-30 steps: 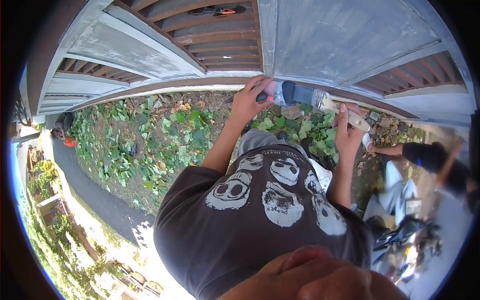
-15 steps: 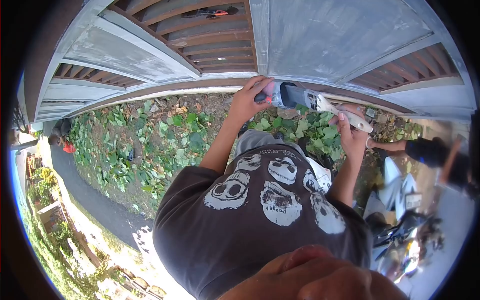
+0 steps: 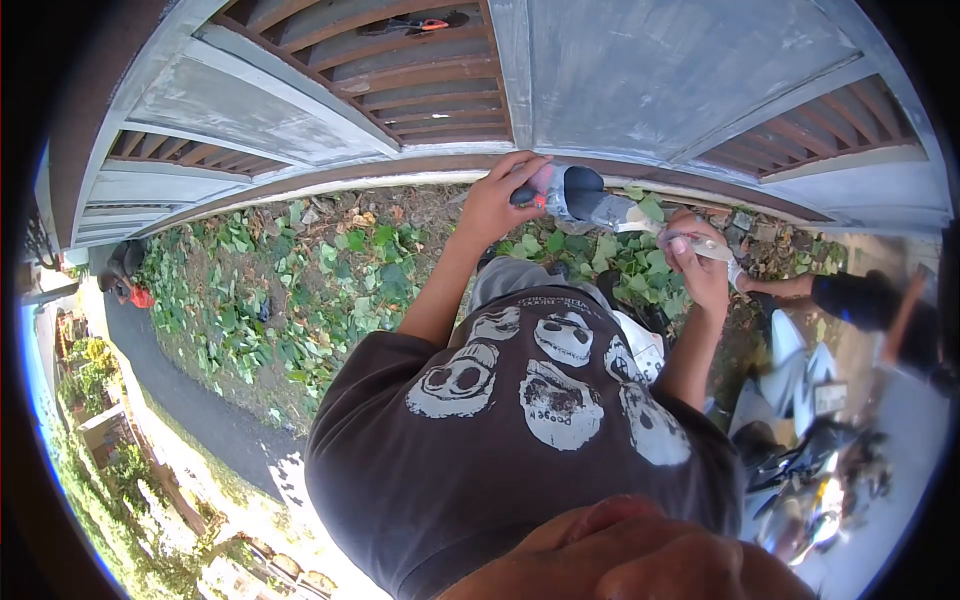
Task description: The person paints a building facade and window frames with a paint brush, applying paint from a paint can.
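My left hand (image 3: pixel 497 197) is wrapped around a paint container (image 3: pixel 556 192), a greyish plastic tub tipped sideways with its dark mouth facing right. In my right hand (image 3: pixel 697 262) is a paintbrush (image 3: pixel 713 249), gripped by its pale handle. Its grey, paint-coated bristles lie at the lower rim of the container's mouth. Whether the bristle tips are inside the tub is hard to make out. Just beyond both hands stands a panelled wall (image 3: pixel 640 85) with streaky grey-blue paint and brown slats (image 3: pixel 430 85).
Leafy creeping plants (image 3: pixel 300 270) cover the ground below. An orange-handled tool (image 3: pixel 432 24) rests among the slats. Another person's leg (image 3: pixel 785 287) is close on the right, near a parked motorbike (image 3: pixel 815 470). A person in red (image 3: pixel 138 296) is far left by a paved path (image 3: pixel 190 400).
My right hand has turned the paintbrush, and its bristles have shifted from the middle of the container's mouth to the lower rim. My left hand and the container have barely moved.
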Tool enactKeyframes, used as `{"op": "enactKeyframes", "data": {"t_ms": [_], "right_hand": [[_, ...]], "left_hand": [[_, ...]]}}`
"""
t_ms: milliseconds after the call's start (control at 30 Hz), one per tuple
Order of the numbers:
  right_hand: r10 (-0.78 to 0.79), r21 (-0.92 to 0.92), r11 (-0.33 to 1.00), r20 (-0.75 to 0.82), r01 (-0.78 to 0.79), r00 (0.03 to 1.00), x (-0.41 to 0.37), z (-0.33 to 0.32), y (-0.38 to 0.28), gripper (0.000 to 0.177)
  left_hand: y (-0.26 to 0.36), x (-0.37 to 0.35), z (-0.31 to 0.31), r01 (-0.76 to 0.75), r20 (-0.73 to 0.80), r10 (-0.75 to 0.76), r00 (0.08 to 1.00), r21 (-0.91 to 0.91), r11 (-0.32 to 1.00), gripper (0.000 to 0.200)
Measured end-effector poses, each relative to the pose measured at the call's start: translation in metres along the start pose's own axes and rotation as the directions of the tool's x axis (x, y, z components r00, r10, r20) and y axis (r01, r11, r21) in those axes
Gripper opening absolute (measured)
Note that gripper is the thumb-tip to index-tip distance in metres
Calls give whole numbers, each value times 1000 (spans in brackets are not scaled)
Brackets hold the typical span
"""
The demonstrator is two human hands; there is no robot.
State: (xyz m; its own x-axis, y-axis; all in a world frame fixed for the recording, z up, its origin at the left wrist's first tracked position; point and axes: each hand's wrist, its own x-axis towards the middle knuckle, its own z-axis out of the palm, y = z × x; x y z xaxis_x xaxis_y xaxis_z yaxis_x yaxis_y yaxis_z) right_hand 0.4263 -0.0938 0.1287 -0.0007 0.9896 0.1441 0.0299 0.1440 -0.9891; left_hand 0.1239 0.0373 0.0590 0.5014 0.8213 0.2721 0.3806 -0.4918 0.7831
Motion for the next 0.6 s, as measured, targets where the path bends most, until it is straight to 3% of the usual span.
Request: {"op": "enactKeyframes", "data": {"t_ms": [167, 233, 367, 433, 600], "right_hand": [[72, 140, 989, -131, -53, 989, -8, -3, 10, 18], [56, 69, 997, -192, -44, 980, -11, -5, 16, 18], [114, -12, 993, -171, -118, 979, -17, -13, 12, 17], [38, -157, 985, -167, -65, 985, -19, -16, 12, 16], [56, -224, 969, -194, -100, 979, -28, -23, 11, 14]], "left_hand": [[5, 2, 4, 0, 21, 0, 1000, -7, 1000, 85], [8, 3, 6, 2, 34, -1, 999, -12, 1000, 85], [12, 5, 13, -8, 42, 8, 999, 4, 1000, 83], [13, 8, 16, -26, 39, 26, 999, 11, 1000, 83], [17, 11, 26, -33, 64, 30, 997, 54, 998, 82]]}}
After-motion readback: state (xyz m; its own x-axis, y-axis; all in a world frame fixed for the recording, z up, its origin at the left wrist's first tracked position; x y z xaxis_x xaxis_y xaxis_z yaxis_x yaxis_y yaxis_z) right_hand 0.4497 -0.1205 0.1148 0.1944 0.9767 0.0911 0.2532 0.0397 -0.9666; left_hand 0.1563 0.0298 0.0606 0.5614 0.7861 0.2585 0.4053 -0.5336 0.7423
